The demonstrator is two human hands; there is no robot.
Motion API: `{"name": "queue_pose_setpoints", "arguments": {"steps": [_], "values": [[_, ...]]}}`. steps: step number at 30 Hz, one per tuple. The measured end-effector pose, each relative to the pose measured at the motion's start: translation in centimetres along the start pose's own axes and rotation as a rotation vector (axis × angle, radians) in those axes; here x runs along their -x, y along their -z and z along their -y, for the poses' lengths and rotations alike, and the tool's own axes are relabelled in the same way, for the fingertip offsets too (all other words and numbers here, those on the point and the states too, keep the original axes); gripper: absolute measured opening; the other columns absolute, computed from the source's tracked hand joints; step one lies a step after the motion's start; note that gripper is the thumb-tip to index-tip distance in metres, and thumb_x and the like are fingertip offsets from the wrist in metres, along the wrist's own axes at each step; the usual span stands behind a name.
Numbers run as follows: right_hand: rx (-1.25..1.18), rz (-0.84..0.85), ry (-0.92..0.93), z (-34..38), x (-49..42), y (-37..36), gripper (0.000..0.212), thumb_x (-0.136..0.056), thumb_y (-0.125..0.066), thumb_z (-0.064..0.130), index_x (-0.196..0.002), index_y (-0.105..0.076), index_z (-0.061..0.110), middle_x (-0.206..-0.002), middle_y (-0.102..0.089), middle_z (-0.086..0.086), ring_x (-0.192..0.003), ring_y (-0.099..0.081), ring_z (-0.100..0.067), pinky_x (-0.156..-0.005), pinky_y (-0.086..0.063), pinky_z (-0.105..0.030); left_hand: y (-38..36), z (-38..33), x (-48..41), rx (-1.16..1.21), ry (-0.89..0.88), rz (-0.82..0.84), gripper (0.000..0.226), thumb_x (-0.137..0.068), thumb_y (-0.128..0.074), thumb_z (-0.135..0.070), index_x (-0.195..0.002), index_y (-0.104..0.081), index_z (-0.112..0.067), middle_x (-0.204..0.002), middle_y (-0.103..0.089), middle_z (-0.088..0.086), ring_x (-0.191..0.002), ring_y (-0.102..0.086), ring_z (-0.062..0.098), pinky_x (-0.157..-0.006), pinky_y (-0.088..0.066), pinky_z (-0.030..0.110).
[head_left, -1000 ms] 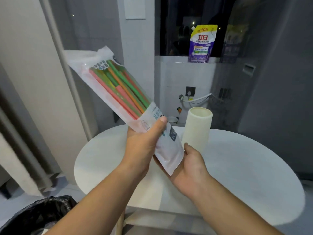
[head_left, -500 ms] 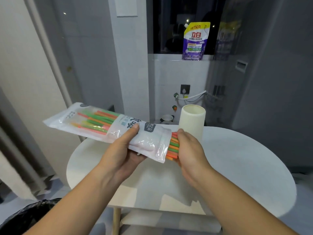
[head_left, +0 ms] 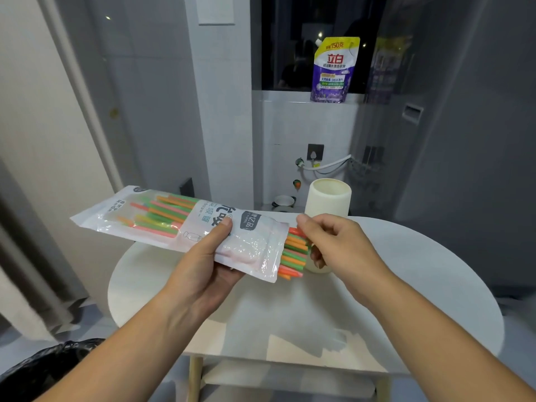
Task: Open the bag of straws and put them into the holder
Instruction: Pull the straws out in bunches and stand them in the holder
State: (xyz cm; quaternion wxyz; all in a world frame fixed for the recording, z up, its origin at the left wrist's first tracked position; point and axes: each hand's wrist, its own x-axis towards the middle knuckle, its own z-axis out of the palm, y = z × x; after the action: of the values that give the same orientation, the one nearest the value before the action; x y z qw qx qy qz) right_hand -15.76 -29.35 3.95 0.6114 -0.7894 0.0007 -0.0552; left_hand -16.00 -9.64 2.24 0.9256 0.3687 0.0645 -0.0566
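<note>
left hand point(head_left: 203, 268) grips the bag point(head_left: 162, 224) mid-length, thumb pressed on top and the rest tucked beneath, keeping it near level so the open mouth faces right. straws point(head_left: 294, 253) poke out of that mouth into the right hand point(head_left: 336, 245), whose fingers point(head_left: 316, 256) curl round the tips, seemingly pinching them to draw the bundle out. holder point(head_left: 329, 198) stands upright on the worktop point(head_left: 435, 285) just behind the right fingers, likely kept near for a short transfer.

White round tabletop point(head_left: 406, 285); purple detergent pouch point(head_left: 333, 71) upright on window ledge; black bin bag point(head_left: 43, 369) bottom left; white hose point(head_left: 327, 165) and socket point(head_left: 315, 151) on tiled wall
</note>
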Motion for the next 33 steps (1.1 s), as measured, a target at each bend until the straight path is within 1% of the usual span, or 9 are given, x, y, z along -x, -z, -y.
{"name": "queue_pose_setpoints", "arguments": {"steps": [6, 9, 11, 14, 19, 22, 26, 30, 33], "values": [[-0.136, -0.014, -0.04, -0.1, -0.5, 1.1, 0.011, -0.092, -0.068, 0.015, -0.085, -0.075, 0.009, -0.063, -0.06, -0.003, -0.054, -0.05, -0.011, -0.057, -0.046, -0.027, 0.0, -0.1, -0.2, 0.045, -0.026, 0.004, 0.022, -0.098, -0.063, -0.013, -0.119, -0.069, -0.012, -0.108, -0.082, 0.01, -0.094, -0.081, 0.023, -0.072, -0.067, 0.046], [-0.181, -0.014, -0.05, -0.1, -0.7, 2.0, 0.015, -0.092, -0.069, 0.021, -0.088, -0.075, 0.008, -0.065, -0.063, -0.002, -0.057, -0.053, -0.015, -0.058, -0.048, -0.027, -0.1, 0.0, -0.2, 0.049, -0.029, 0.01, 0.017, -0.099, -0.062, -0.013, -0.114, -0.07, -0.012, -0.103, -0.083, 0.009, -0.09, -0.081, 0.021, -0.071, -0.067, 0.046], [-0.181, 0.036, -0.058, 0.1, -0.4, 1.9, 0.021, -0.091, -0.069, 0.031, -0.091, -0.076, 0.011, -0.073, -0.067, -0.006, -0.059, -0.055, -0.015, -0.058, -0.048, -0.027, -0.3, 0.3, -0.1, 0.025, -0.029, 0.025, 0.023, -0.098, -0.063, -0.014, -0.12, -0.068, -0.012, -0.108, -0.082, 0.01, -0.094, -0.081, 0.022, -0.073, -0.067, 0.046], [-0.094, 0.07, -0.024, 0.1, 0.0, 1.4, 0.013, -0.09, -0.071, 0.023, -0.09, -0.076, 0.011, -0.074, -0.064, -0.011, -0.055, -0.053, -0.012, -0.053, -0.047, -0.023, -0.5, 0.6, 0.0, 0.007, -0.029, 0.056, 0.038, -0.094, -0.065, -0.016, -0.131, -0.065, -0.011, -0.12, -0.079, 0.012, -0.105, -0.078, 0.025, -0.083, -0.065, 0.049], [-0.047, -0.004, 0.024, 0.4, -0.1, 2.3, 0.007, -0.09, -0.071, 0.015, -0.088, -0.076, 0.012, -0.063, -0.065, -0.007, -0.053, -0.056, -0.011, -0.052, -0.048, -0.022, -0.3, 0.2, -0.2, 0.038, -0.057, 0.03, 0.022, -0.099, -0.062, -0.013, -0.12, -0.068, -0.013, -0.106, -0.083, 0.008, -0.093, -0.081, 0.021, -0.077, -0.067, 0.047], [-0.014, -0.034, 0.035, 0.5, -0.2, 3.3, 0.009, -0.091, -0.069, 0.017, -0.087, -0.076, 0.013, -0.06, -0.065, -0.006, -0.053, -0.056, -0.013, -0.051, -0.048, -0.024, -0.2, -0.1, -0.4, 0.07, -0.058, 0.012, 0.02, -0.1, -0.062, -0.013, -0.118, -0.069, -0.014, -0.108, -0.083, 0.008, -0.095, -0.081, 0.022, -0.083, -0.064, 0.05], [-0.074, 0.017, 0.02, 0.6, 0.0, 3.6, 0.017, -0.093, -0.067, 0.028, -0.092, -0.075, 0.013, -0.076, -0.07, -0.015, -0.057, -0.058, -0.018, -0.05, -0.046, -0.028, -0.4, 0.2, -0.4, 0.088, -0.05, 0.01, 0.015, -0.101, -0.06, -0.012, -0.114, -0.069, -0.014, -0.104, -0.083, 0.008, -0.091, -0.081, 0.021, -0.081, -0.064, 0.051], [-0.074, 0.043, 0.021, 0.4, 0.0, 3.6, 0.007, -0.089, -0.072, 0.016, -0.091, -0.075, 0.01, -0.064, -0.067, -0.008, -0.054, -0.057, -0.018, -0.05, -0.048, -0.027, -0.5, 0.1, -0.5, 0.081, -0.054, -0.01, 0.014, -0.101, -0.06, -0.011, -0.111, -0.07, -0.014, -0.1, -0.084, 0.007, -0.088, -0.082, 0.02, -0.08, -0.064, 0.051], [-0.186, -0.028, -0.002, 0.4, -0.3, 4.4, 0.008, -0.086, -0.073, 0.009, -0.091, -0.073, 0.003, -0.062, -0.065, -0.007, -0.053, -0.057, -0.015, -0.05, -0.049, -0.023, -0.3, -0.2, -0.5, 0.099, -0.051, -0.024, 0.015, -0.101, -0.062, -0.011, -0.113, -0.07, -0.014, -0.11, -0.083, 0.008, -0.096, -0.081, 0.021, -0.084, -0.062, 0.054]]}}
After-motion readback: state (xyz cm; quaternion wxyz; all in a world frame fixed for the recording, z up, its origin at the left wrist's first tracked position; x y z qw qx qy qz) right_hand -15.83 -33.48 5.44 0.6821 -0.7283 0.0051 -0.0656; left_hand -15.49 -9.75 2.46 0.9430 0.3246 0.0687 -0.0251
